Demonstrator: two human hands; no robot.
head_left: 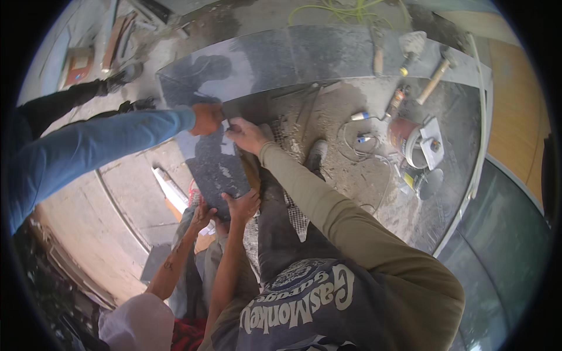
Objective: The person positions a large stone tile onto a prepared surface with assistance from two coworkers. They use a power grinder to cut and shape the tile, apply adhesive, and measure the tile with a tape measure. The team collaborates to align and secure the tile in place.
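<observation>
The dark stone slab (213,164) is not yet set and is held by several people. The left hand (206,119) apparently has its fingers clamped on the slab's top edge, and a co-worker's hand (246,136) grips beside it.

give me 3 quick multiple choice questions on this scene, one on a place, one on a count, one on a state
1. Where does the hammer lie?
A. on the dark stone ledge at the upper right
B. on the slab that the hands hold
C. in a hand

2. How many hands touch the dark slab?
A. two
B. three
C. four

3. How is the angle grinder?
A. held in both hands
B. lying on the dusty floor, unheld
C. hanging from a hook

Answers:
1 A: the hammer rests on the stone ledge.
2 C: on the dark slab are a blue-sleeved hand, the olive-sleeved right hand and two bare-armed hands.
3 B: the angle grinder lies on the floor, with no hand near it.
</observation>
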